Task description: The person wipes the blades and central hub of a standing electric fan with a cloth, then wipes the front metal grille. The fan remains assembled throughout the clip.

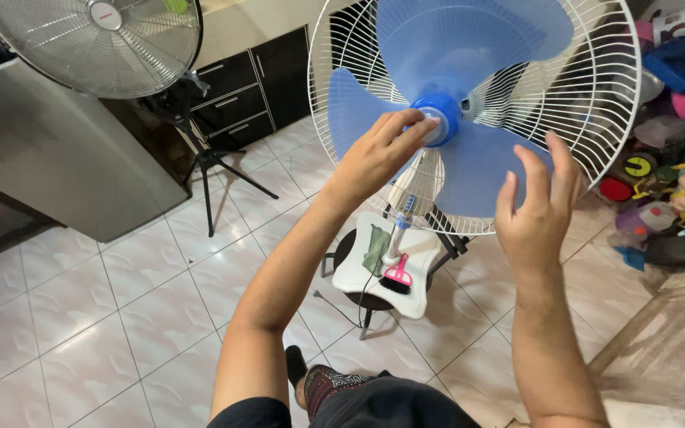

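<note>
Blue plastic fills the upper middle of the view: a three-bladed fan blade (469, 119) sits in front of a white wire rear guard (596, 103), with no front grille over it. The left hand (378, 154) reaches up from a bent, raised forearm, fingers gathered and curled together, their tips on the deeper blue hub cap (438, 115) at the centre of the blades; whether they actually pinch the cap or just rest on it cannot be told. The right hand (537, 206) is lifted beside it, wrist straight, fingers spread and slightly bent, its back to the camera. It lies over the lower right blade, and contact with the blade cannot be told from here.

The blade is pale, translucent blue, so the guard wires show faintly through it; the hub is a more saturated blue with a lighter ring at its front. The fan head tilts toward the camera, above a white base (358, 273) that sits on a small dark stool (374, 305) on the tiled floor (120, 301). On the base lie a pink brush (396, 279) and a green cloth (375, 250).

A second fan (97, 40) with a metal grille stands on a black tripod at upper left, well apart from the hands.
</note>
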